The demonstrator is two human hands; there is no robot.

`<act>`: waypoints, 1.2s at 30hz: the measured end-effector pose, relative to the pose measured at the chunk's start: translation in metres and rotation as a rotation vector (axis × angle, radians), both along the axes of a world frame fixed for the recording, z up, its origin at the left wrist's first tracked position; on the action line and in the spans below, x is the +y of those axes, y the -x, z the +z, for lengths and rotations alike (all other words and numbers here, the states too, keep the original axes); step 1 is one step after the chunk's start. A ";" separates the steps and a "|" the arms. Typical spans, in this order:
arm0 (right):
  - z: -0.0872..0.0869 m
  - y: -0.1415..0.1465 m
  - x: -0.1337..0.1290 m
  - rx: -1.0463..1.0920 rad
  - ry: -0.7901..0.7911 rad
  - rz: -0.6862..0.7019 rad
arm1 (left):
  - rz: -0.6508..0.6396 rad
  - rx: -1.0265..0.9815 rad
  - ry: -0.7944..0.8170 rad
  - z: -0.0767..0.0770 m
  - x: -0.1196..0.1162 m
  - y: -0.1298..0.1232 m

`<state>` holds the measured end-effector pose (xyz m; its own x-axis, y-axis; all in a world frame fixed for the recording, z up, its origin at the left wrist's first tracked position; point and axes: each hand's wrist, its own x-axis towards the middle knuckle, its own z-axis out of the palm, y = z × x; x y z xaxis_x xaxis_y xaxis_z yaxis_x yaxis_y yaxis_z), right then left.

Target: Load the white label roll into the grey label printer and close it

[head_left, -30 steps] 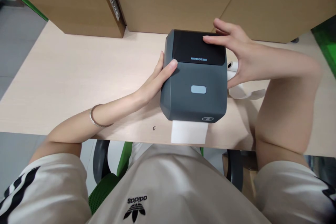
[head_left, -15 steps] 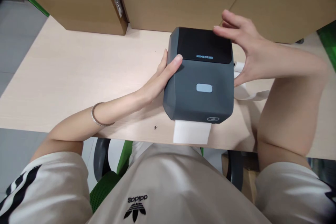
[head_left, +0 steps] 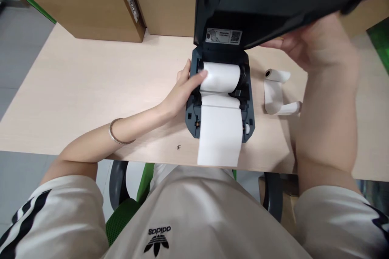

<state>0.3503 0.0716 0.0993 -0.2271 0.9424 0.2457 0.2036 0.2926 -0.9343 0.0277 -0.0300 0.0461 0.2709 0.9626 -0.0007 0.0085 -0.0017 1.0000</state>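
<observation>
A dark grey label printer (head_left: 191,127) stands on the table with its lid (head_left: 267,4) tilted up toward the back. Inside lies a white label roll (head_left: 223,79), and its paper strip (head_left: 220,135) runs out over the front to the table edge. My left hand (head_left: 182,89) grips the left side of the printer, with the thumb over the rim at the roll's left end. At the right edge of the raised lid is my right hand (head_left: 316,44), holding it from beneath; its fingertips are partly hidden behind the lid.
On the table (head_left: 121,77), right of the printer, lies a small loose paper roll (head_left: 278,76) with its strip partly unwound. Cardboard boxes (head_left: 91,8) line the back edge. A tiny dark scrap (head_left: 178,147) sits near the front edge.
The printer's lid has swung up and back with my right hand, uncovering the label roll inside. My left hand has stayed at the printer's left side.
</observation>
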 end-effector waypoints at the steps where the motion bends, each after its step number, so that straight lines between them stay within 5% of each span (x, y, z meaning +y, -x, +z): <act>1: -0.001 0.008 -0.001 0.063 -0.004 -0.014 | -0.001 0.022 -0.005 -0.005 0.002 0.003; 7: -0.005 0.038 0.001 0.148 -0.089 -0.317 | 0.011 0.146 -0.033 -0.030 0.016 0.016; 13: -0.014 0.039 0.003 -0.021 -0.021 -0.342 | -0.001 0.168 -0.149 -0.039 0.019 0.020; 17: -0.004 0.050 -0.021 -0.198 -0.162 -0.431 | 0.026 0.212 -0.155 -0.048 0.020 0.025; 19: 0.005 0.060 -0.038 -0.351 -0.242 -0.388 | 0.032 0.238 -0.160 -0.051 0.022 0.027; 26: 0.008 0.085 -0.067 -1.052 -0.257 0.182 | -0.007 0.239 -0.246 -0.051 0.026 0.028; 31: 0.001 0.087 -0.063 -1.174 -0.224 0.226 | -0.003 0.233 -0.281 -0.053 0.028 0.029; 36: 0.016 0.093 -0.063 -1.220 -0.166 0.240 | 0.017 0.272 -0.265 -0.053 0.027 0.029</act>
<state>0.2578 0.0086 0.1151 -0.5514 0.8235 -0.1338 0.8337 0.5382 -0.1234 -0.0008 -0.0031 -0.0068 0.2794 0.9433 0.1794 0.2757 -0.2578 0.9260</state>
